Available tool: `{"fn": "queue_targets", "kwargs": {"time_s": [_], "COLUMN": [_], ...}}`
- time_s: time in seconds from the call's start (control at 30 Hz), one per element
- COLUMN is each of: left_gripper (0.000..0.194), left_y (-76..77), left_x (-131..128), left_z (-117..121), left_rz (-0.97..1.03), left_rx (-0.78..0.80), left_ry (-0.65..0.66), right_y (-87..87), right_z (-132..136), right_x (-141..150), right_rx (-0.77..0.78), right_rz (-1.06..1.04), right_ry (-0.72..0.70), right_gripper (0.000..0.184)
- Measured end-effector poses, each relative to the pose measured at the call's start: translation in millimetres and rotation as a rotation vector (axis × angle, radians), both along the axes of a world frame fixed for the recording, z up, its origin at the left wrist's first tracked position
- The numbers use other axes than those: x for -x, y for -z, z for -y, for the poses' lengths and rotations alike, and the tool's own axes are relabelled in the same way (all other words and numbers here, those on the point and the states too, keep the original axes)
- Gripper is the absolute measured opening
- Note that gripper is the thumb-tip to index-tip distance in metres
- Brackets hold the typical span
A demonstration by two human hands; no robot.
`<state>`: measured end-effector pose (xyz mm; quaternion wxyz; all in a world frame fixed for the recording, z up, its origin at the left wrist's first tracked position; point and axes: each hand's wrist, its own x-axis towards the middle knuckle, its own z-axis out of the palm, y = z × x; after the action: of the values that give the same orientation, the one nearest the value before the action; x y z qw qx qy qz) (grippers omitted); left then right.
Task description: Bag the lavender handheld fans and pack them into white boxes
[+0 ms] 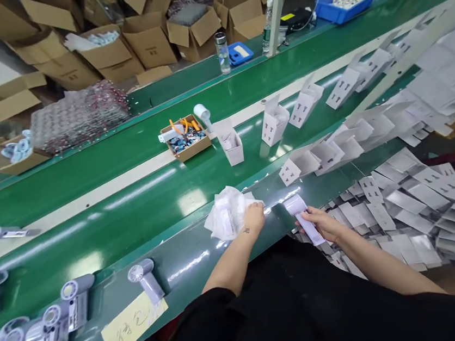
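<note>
In my right hand [320,224] is a lilac handheld fan [295,204], gripped by its handle, with the round head pointing away from me. My left hand [254,217] pinches the edge of a pile of thin, clear-white plastic bags [226,214] lying on the green ledge; the fingertips are partly hidden. Another lilac fan [149,281] lies further left on the ledge, on a yellow card [134,324] with handwriting. Open white boxes [300,165] with printed fan pictures stand on the ledge beyond my right hand.
A green conveyor belt [125,202] carries several fans [75,295] at lower left and upright white boxes [274,124]. A small carton [189,149] holds small parts and orange-handled pliers. Many flat white boxes [396,206] are heaped at right. Brown cartons [147,46] line the far side.
</note>
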<state>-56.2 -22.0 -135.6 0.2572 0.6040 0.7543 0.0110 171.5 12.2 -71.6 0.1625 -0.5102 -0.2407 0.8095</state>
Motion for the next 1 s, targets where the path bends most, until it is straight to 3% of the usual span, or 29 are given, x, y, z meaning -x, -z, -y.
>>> {"fn": "queue_targets", "kwargs": {"time_s": [0.17, 0.27, 0.33, 0.43, 0.47, 0.53, 0.6, 0.7, 0.77, 0.87, 1.0], "left_gripper": [0.024, 0.021, 0.02, 0.016, 0.014, 0.011, 0.007, 0.007, 0.008, 0.023, 0.023], "left_y": [-5.8, -18.1, -33.3, -56.5, -60.8, -60.9, -51.6, -36.4, -34.9, -45.5, -63.2], "left_x": [2.7, 10.1, 20.2, 34.8, 37.1, 36.2, 29.7, 16.9, 8.9, -3.6, -21.6], "left_z": [-10.4, -21.3, -21.7, -3.3, 7.3, 31.7, 56.0, 82.0, 87.3, 74.8, 43.4], "left_rz": [-0.013, -0.007, 0.046, 0.247, 0.306, 0.382, 0.43, 0.443, 0.468, 0.625, 1.009], "left_rx": [-0.048, -0.01, -0.145, -0.531, -0.636, -0.702, -0.646, -0.56, -0.523, -0.466, -0.329], "left_ry": [0.069, 0.064, -0.038, -0.295, -0.341, -0.317, -0.293, -0.473, -0.546, -0.625, -1.046], "right_y": [3.9, 7.5, 9.9, 15.0, 17.2, 22.5, 28.9, 38.4, 41.9, 39.2, 27.7], "right_z": [8.1, 4.9, 0.2, -9.6, -13.3, -20.3, -25.4, -27.6, -26.4, -24.7, -25.1], "right_x": [-7.1, -5.0, -7.1, -12.7, -13.6, -12.3, -7.5, -0.8, -0.4, -3.0, 4.2], "right_rx": [0.219, 0.273, 0.311, 0.384, 0.406, 0.436, 0.449, 0.452, 0.47, 0.481, 0.402], "right_rz": [-0.166, -0.203, -0.22, -0.246, -0.258, -0.292, -0.325, -0.349, -0.384, -0.541, -0.76], "right_ry": [0.027, 0.005, -0.012, -0.011, -0.01, 0.003, 0.046, 0.111, 0.107, -0.02, -0.228], "right_gripper": [0.015, 0.017, 0.018, 0.019, 0.022, 0.026, 0.026, 0.025, 0.024, 0.023, 0.051]}}
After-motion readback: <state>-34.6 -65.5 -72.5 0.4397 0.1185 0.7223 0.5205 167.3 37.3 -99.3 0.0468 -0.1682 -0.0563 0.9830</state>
